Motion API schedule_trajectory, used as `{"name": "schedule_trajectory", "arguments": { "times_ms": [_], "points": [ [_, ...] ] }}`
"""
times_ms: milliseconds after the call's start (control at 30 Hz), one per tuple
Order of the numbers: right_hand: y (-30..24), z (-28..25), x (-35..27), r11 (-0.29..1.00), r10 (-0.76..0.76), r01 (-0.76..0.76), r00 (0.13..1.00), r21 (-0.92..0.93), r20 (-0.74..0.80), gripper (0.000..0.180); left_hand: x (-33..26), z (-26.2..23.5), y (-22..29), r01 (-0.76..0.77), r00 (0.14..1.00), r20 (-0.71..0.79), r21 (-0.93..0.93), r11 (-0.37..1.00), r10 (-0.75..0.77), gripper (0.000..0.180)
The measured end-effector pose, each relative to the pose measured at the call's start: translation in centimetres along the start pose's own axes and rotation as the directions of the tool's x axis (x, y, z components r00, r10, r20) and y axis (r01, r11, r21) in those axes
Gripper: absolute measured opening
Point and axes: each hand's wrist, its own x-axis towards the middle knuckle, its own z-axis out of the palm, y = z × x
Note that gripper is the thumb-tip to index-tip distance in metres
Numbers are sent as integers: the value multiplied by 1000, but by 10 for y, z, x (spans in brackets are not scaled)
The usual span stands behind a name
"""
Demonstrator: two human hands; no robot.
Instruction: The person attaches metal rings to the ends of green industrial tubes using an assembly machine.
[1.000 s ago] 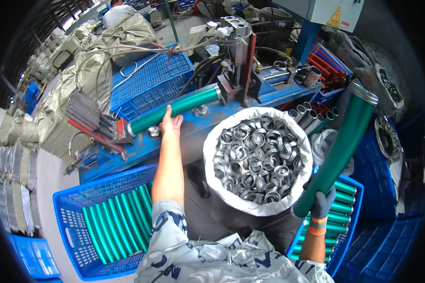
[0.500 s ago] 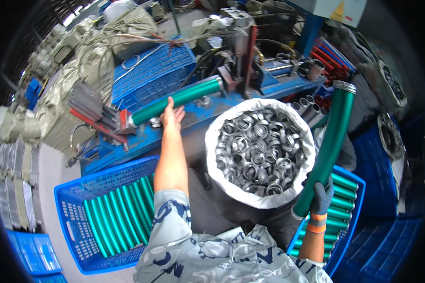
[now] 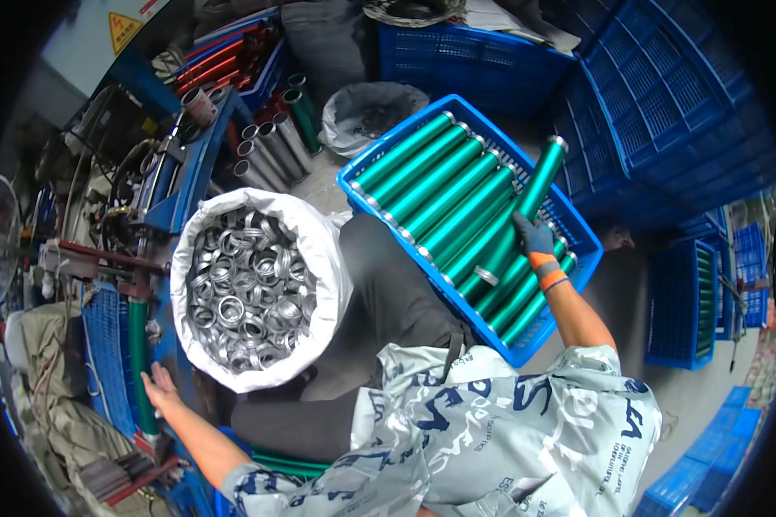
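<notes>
My right hand point(image 3: 536, 239), in a dark glove with an orange cuff, is closed around a green tube point(image 3: 543, 177) with silver end rings. This tube slants above a blue crate point(image 3: 351, 183) holding rows of similar green tubes point(image 3: 444, 191). On the far left, my bare left hand point(image 3: 159, 389) is open, its fingers stretched out against another green tube point(image 3: 138, 345) clamped lengthwise in the bench machine point(image 3: 151, 441). Whether the palm presses on that tube I cannot tell. Between my arms stands a white sack point(image 3: 323, 250) full of loose silver rings point(image 3: 248, 289).
Bare metal tubes point(image 3: 272, 155) stand upright beyond the sack, near a white bag-lined container point(image 3: 375, 108). Stacked blue crates point(image 3: 664, 103) rise at the far right. Part of another crate with green tubes point(image 3: 289, 464) shows below my leg.
My view has swung to the right. My right hand has carried its green tube over the right crate. The left hand stays at the clamped tube.
</notes>
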Motion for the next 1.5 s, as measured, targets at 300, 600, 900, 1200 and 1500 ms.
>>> {"name": "schedule_trajectory", "arguments": {
  "times_ms": [300, 600, 900, 1200, 1500],
  "points": [
    [67, 41, 8, 849, 437, -372, 894, -376, 103, 76, -99, 43, -11, -131, 990, 64, 75, 989, 126, 46],
    [19, 55, 19, 135, 131, 392, 903, -910, 409, 67, -195, -35, -58, -283, 933, -161, 225, 932, 322, 44],
    [-64, 255, -160, 744, -432, 629, 194, 226, 881, 30, -283, -263, -173, -264, 492, -552, 643, 719, 673, 25],
    [-40, 346, -240, -431, 8, 844, -349, 319, 937, 57, -381, -302, -267, 458, 524, -815, 514, 726, 247, 47],
    [-47, 369, -188, -413, -35, 886, -247, 211, 968, 45, -356, -245, -241, 761, 576, -817, 547, 348, 22, 74]
  ]
}}
